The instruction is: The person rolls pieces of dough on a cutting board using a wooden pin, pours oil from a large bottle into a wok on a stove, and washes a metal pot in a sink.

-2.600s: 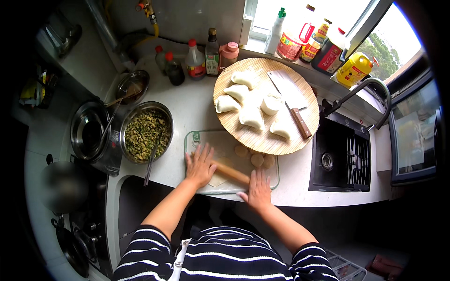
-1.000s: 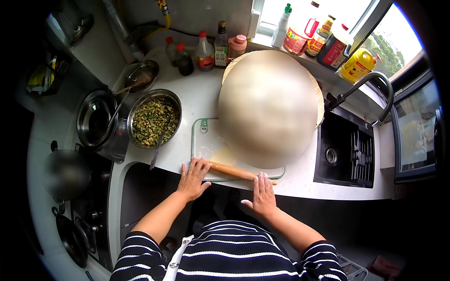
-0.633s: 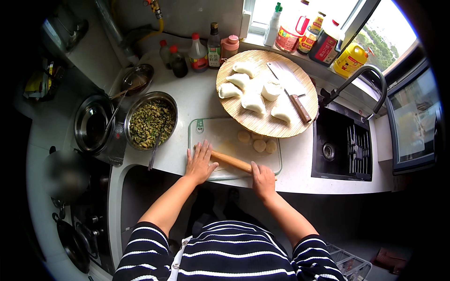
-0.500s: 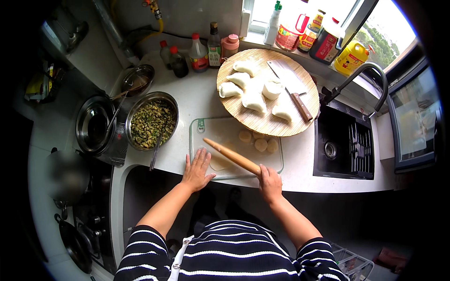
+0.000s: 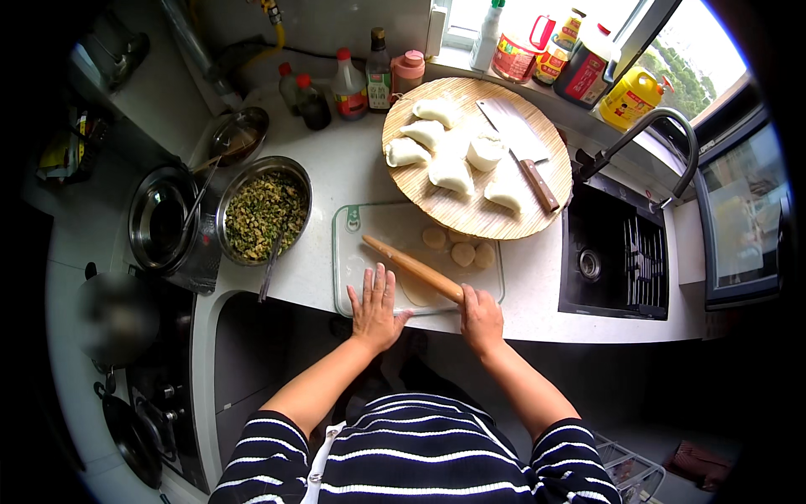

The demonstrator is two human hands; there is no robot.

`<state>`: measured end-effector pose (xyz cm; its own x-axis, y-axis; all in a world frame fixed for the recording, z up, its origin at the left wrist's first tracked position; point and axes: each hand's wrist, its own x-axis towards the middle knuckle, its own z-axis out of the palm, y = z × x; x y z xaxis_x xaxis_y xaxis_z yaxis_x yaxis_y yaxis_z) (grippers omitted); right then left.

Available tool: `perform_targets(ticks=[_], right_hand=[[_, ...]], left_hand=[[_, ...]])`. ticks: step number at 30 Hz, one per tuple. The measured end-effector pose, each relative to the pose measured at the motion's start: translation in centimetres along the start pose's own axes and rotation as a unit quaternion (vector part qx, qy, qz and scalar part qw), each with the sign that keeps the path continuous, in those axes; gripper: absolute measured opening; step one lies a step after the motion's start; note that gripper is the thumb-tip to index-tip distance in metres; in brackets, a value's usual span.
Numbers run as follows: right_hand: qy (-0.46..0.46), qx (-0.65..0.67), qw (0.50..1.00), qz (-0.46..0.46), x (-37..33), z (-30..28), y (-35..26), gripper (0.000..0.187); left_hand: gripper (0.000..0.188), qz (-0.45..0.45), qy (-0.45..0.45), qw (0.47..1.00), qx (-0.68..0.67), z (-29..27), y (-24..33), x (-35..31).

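My right hand [image 5: 481, 321] grips the thick end of a tapered wooden rolling pin [image 5: 416, 269], which slants across a translucent cutting board [image 5: 346, 277] with a green rim. Partly hidden under the pin is a thin, flat dough wrapper [image 5: 420, 292]. My left hand [image 5: 375, 309] lies with fingers stretched out at the wrapper's left edge, below the pin's thin end; whether it presses the dough I cannot tell. Several small dough pieces [image 5: 463, 254] sit at the board's far right, close to the bamboo tray [image 5: 428, 220].
On the tray are large folded dumplings [image 5: 452, 175], a pale round lump [image 5: 485, 153] and a cleaver [image 5: 514, 126]. A steel bowl of chopped filling [image 5: 265, 217] with a spoon stands left. Sauce bottles [image 5: 351, 88] line the back; a black sink [image 5: 609, 260] is right.
My left hand has slid right across the board toward the dough wrapper. My right hand still holds the rolling pin at nearly the same slant. The whole view has shifted slightly.
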<state>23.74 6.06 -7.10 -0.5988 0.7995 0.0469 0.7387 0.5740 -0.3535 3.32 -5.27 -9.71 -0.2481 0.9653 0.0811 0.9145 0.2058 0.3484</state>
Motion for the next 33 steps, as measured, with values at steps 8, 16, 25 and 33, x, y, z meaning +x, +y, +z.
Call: perform_targets(ticks=[8, 16, 25, 33], right_hand=[[0.005, -0.081, 0.997, 0.007, 3.1, 2.6, 0.6, 0.082], [-0.052, -0.078, 0.985, -0.147, -2.6, 1.9, 0.7, 0.094], [-0.006, -0.085, 0.995, -0.047, 5.8, 2.1, 1.3, 0.097], [-0.027, -0.087, 0.989, -0.115, 0.9, 3.2, 0.5, 0.101]], left_hand=[[0.066, -0.05, -0.145, 0.988, 0.03, -2.2, -1.5, 11.2], [0.067, 0.006, -0.125, 0.991, 0.039, -1.5, -4.7, 0.7], [0.063, -0.085, -0.128, 0.988, 0.015, -2.8, -3.2, 11.1], [0.063, -0.044, -0.129, 0.991, 0.016, -2.4, -4.8, 6.2]])
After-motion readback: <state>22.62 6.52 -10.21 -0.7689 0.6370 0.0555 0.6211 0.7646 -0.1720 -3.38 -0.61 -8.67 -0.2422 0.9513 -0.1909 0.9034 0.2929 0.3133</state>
